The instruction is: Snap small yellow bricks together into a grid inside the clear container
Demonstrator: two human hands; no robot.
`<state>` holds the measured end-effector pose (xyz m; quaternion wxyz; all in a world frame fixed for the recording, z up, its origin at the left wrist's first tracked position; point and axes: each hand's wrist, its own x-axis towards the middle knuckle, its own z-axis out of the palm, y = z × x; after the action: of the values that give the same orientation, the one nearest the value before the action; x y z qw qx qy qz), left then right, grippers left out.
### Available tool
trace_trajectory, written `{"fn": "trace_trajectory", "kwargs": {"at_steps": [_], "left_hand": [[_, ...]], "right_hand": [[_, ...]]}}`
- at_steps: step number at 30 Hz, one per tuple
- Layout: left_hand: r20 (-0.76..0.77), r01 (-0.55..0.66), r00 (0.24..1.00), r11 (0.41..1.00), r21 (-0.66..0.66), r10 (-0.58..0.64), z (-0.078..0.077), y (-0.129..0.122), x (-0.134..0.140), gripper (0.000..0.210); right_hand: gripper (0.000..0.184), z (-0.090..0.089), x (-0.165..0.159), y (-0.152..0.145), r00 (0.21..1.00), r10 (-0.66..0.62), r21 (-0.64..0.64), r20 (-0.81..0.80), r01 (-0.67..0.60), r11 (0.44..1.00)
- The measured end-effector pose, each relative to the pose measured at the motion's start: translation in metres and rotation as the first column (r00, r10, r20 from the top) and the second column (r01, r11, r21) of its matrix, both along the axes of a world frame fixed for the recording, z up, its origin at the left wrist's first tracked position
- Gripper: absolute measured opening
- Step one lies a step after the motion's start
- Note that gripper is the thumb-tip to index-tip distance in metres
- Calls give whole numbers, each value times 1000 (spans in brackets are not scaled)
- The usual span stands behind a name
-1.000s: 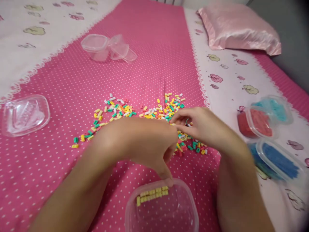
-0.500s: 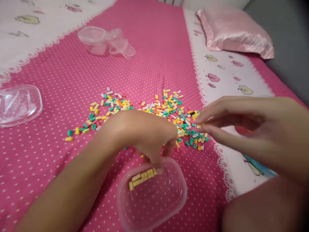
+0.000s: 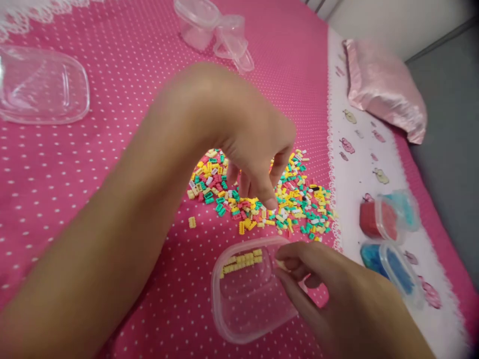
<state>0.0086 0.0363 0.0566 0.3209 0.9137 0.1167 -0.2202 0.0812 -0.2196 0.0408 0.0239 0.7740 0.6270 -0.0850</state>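
Observation:
A clear plastic container [image 3: 258, 314] rests on the pink polka-dot sheet, with pale yellow toy bricks [image 3: 243, 262] lined up in rows along its far side. My right hand [image 3: 318, 279] is at the container's right rim, thumb and forefinger pinched on a small pale yellow brick [image 3: 280, 265]. Beyond the container spreads a pile of mixed toy bricks [image 3: 295, 199] in yellow, green, red and white. My left hand [image 3: 258, 149] reaches down over that pile, its thumb and forefinger drawn together; whatever lies between the tips is hidden.
A clear lid [image 3: 45, 87] lies at the left. More clear containers [image 3: 198, 27] are at the back. On the right stand tubs with red [image 3: 379, 219] and blue [image 3: 392, 269] contents. A pink satin pillow [image 3: 385, 89] lies near the grey wall.
My right hand has moved from the pile's right edge to the container with a yellow brick. My left hand has left the container for the pile. The view has turned.

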Motion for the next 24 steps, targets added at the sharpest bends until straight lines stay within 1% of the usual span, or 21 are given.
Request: {"fn": "trace_trajectory", "kwargs": {"at_steps": [2, 3, 5, 9, 11, 14, 17, 21, 24], "left_hand": [[28, -1, 1000, 1000, 16, 0, 1, 0, -3, 49], [49, 3, 999, 1000, 27, -4, 2, -1, -4, 49], [108, 11, 994, 999, 52, -17, 3, -4, -5, 49], [207, 76, 974, 995, 60, -87, 4, -6, -7, 34], [214, 90, 972, 995, 50, -98, 4, -6, -6, 32], [199, 80, 976, 996, 32, -85, 3, -9, -2, 34], [212, 112, 970, 993, 31, -116, 5, -16, 0, 34], [190, 96, 975, 990, 100, -114, 12, -27, -1, 29], [187, 130, 970, 982, 134, -154, 16, -33, -3, 24]], "right_hand": [[16, -6, -9, 0, 993, -119, 1, 26, 119, 993], [13, -8, -12, 0, 986, -158, 9, 47, 158, 987], [10, -12, -19, 1, 974, -205, 24, 97, 204, 979], [9, -18, -29, 3, 941, -269, 24, 204, 270, 963], [6, -22, -32, 3, 934, -273, 43, 231, 271, 962], [8, -28, -32, 3, 946, -220, 70, 238, 209, 975], [11, -31, -31, 4, 951, -183, 51, 248, 176, 983], [15, -31, -33, 6, 954, -191, 35, 231, 188, 981], [13, -30, -33, 6, 958, -220, 36, 184, 217, 975]]}}
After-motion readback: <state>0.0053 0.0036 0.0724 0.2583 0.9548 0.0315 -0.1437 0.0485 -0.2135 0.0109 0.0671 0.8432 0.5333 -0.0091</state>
